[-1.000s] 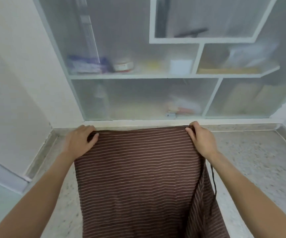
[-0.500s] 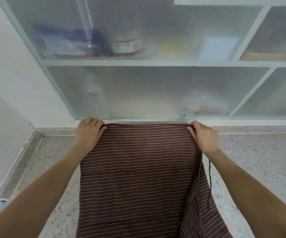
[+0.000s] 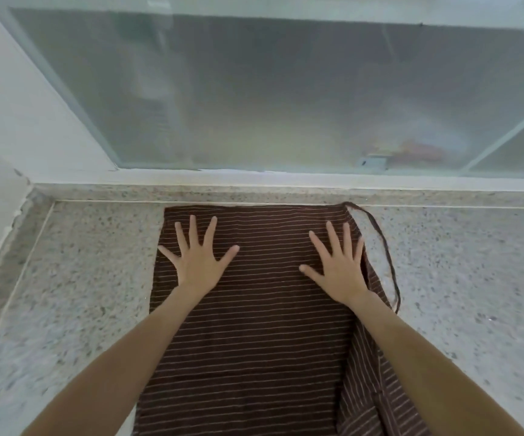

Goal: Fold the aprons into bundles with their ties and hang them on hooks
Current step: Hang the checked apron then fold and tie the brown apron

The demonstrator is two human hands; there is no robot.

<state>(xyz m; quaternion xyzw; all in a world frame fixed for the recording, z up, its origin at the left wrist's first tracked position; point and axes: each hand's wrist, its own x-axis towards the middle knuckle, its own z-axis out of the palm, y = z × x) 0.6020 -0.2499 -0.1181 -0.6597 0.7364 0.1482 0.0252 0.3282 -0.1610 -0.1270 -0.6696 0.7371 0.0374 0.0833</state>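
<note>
- Striped brown apron (image 3: pixel 254 325) spread flat on speckled stone counter (image 3: pixel 81 294), far edge just short of the frosted cabinet door (image 3: pixel 254 105).
- Left hand (image 3: pixel 199 262) and right hand (image 3: pixel 339 269) splayed, palms down, pressing the apron's far half; gripping nothing.
- Dark tie (image 3: pixel 383 247) looping off the apron's right edge onto the counter.
- Step in hand, likely: smoothing before folding.
- Next, probably: fold lengthwise, gather the loose right flap, keep the tie free for wrapping.

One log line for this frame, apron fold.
phase: flattening | left hand: flat on apron | right hand: flat on apron | tie: loose, right side, on floor
</note>
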